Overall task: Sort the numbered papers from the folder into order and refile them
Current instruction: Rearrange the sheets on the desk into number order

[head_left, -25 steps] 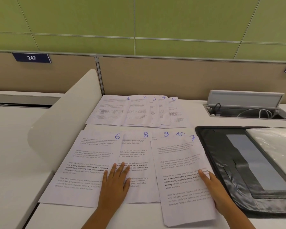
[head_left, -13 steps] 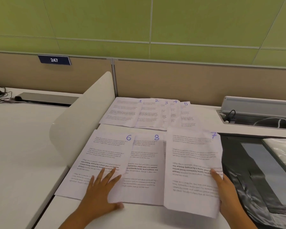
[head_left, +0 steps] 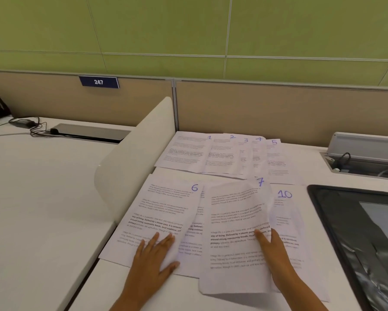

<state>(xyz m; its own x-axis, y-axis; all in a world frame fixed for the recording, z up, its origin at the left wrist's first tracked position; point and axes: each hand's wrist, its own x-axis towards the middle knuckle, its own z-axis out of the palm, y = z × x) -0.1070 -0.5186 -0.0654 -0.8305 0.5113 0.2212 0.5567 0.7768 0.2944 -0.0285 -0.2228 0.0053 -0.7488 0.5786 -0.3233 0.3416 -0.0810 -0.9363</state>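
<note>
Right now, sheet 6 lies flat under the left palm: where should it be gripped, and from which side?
Probably by sheet 6's near-left corner, coming in from the desk's left. That corner seems to overhang a gap in the desktop, so fingers can slip under it; its right edge lies on another sheet, where a pinch might catch both. The left hand rests flat on sheet 6; the right hand pinches sheet 7.
</note>
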